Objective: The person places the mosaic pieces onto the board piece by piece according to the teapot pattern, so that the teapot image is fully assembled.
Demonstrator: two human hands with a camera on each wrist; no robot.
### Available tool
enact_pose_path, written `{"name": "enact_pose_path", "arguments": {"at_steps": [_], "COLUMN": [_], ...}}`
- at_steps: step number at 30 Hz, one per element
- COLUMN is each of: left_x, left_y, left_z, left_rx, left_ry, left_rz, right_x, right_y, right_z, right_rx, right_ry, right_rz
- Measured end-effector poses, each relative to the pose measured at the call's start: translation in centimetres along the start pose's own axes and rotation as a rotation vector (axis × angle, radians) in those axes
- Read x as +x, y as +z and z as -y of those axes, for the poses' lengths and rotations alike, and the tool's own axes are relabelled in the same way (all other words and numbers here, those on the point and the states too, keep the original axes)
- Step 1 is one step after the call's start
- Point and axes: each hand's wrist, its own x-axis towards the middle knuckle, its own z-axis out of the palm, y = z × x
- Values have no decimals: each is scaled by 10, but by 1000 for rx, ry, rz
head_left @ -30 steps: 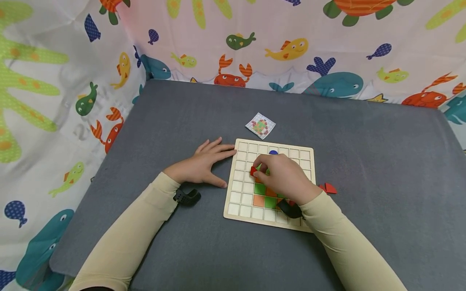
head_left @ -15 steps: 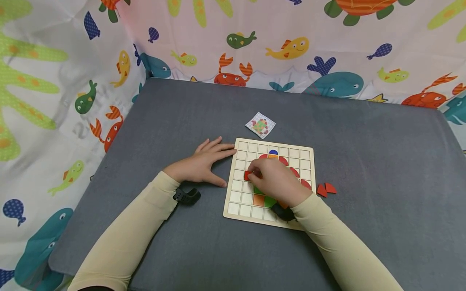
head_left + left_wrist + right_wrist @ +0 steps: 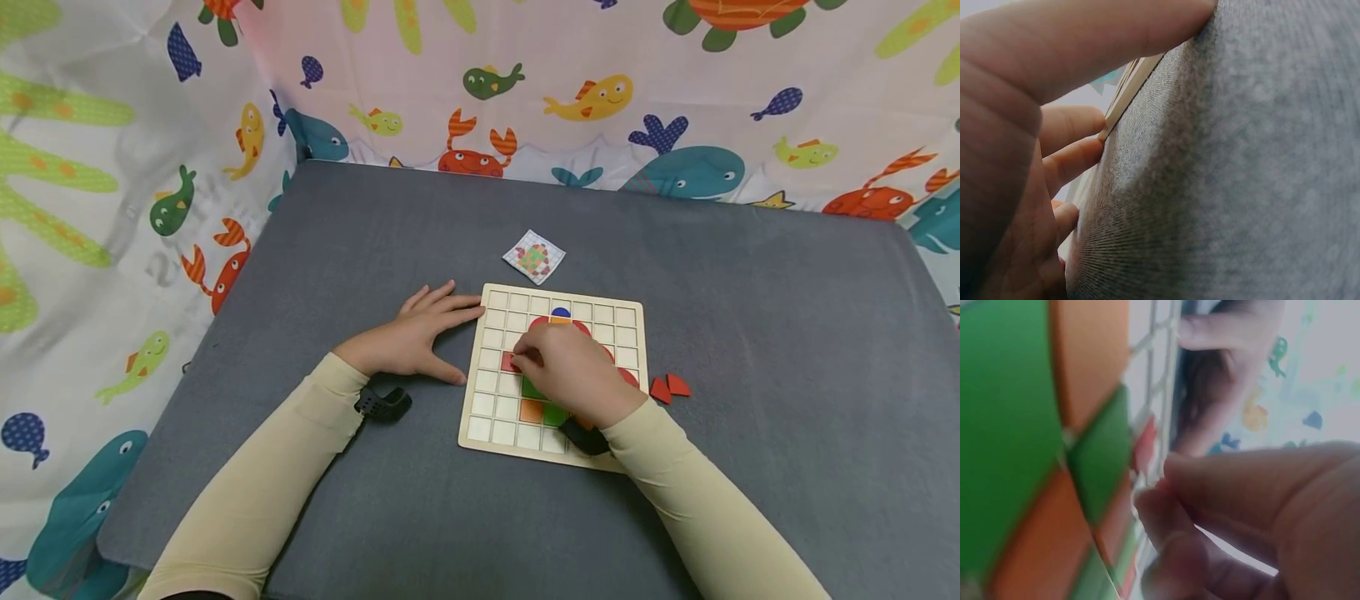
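My left hand (image 3: 408,337) lies spread on the table, its fingertips and thumb at the left edge of a wooden grid board (image 3: 482,405). In the left wrist view, straight fingers (image 3: 1075,159) meet the side of the board. Over the board, my right hand (image 3: 573,362) has thumb and fingertips together at a red tile (image 3: 507,361) on the left part of the grid. The right wrist view shows a sliver of red piece (image 3: 1163,484) pinched between the fingertips, beside a red tile (image 3: 1144,447) on the grid. My right hand hides much of the middle pattern.
A small pattern card (image 3: 534,257) lies beyond the board. Two loose red pieces (image 3: 660,390) are to its right. Green tiles (image 3: 555,414), an orange tile (image 3: 531,411) and a blue piece (image 3: 560,312) sit in the grid. A printed curtain (image 3: 420,50) borders the grey table (image 3: 787,375).
My right hand has moved slightly left and toward me with the red tile, which now appears flatter against the grid. My left hand has stayed at the board's edge.
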Motion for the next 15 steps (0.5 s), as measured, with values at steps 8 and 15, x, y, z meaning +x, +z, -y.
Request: {"name": "enact_pose_path", "arguments": {"at_steps": [8,15], "left_x": [-3,-2], "left_y": [-2,-2], "left_z": [-1,-2], "left_rx": [7,13], "left_ry": [-14,2], "left_rz": [4,2], "right_x": [-16,-36], "right_y": [-26,-45], "right_z": [-18,-39], "right_rx": [17,44], "right_ry": [51,143], "right_rz": [36,74]}}
